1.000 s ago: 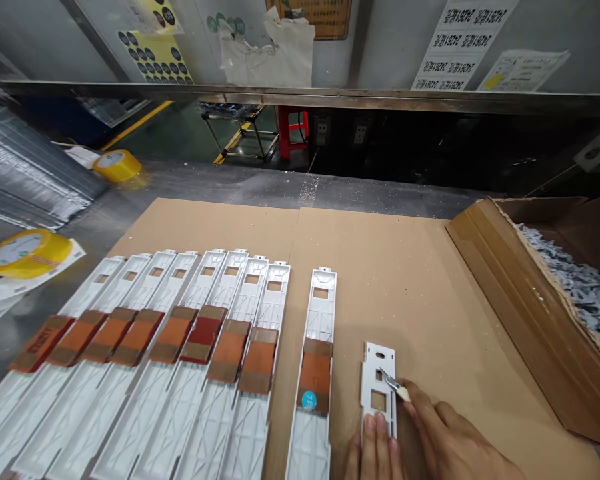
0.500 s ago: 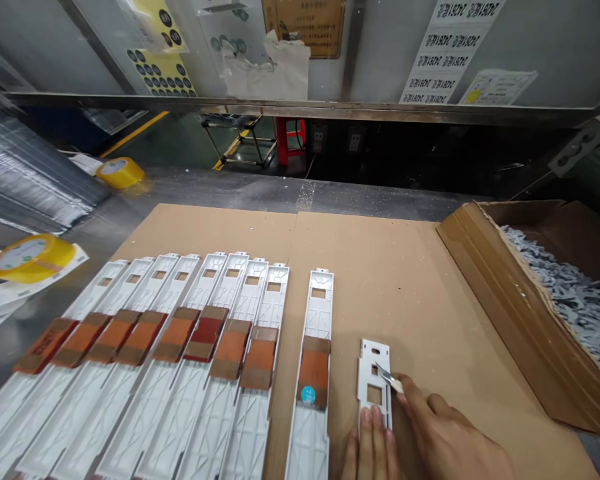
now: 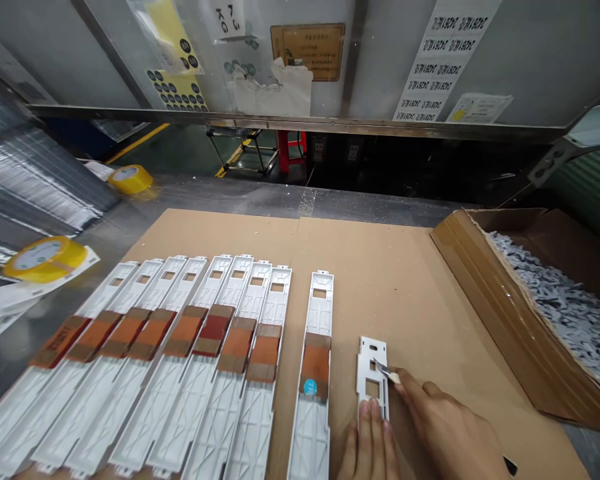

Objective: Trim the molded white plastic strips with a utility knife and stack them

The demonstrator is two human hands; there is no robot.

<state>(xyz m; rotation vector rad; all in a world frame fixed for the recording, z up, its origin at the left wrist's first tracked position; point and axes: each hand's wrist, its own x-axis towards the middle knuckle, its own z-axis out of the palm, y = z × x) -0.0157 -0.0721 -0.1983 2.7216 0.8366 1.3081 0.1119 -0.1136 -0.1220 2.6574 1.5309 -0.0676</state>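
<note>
A short white plastic plate (image 3: 371, 370) with cut-outs lies flat on the brown cardboard sheet (image 3: 400, 287). My left hand (image 3: 370, 447) presses its fingertips on the plate's near end. My right hand (image 3: 447, 433) grips a small knife (image 3: 386, 371), whose blade tip touches the plate near a cut-out. Just to the left lies a long white plastic rail (image 3: 314, 373) wrapped with a brown tape band and a blue sticker.
A row of several white rails (image 3: 180, 360) with brown tape bands fills the left of the cardboard. Two yellow tape rolls (image 3: 45, 257) sit on the metal bench at the left. An open cardboard box (image 3: 525, 313) of small white parts stands at the right.
The view has tilted up slightly, so everything sits a little lower. Both hands stay on the short plate, with the blade tip shifted slightly along it.
</note>
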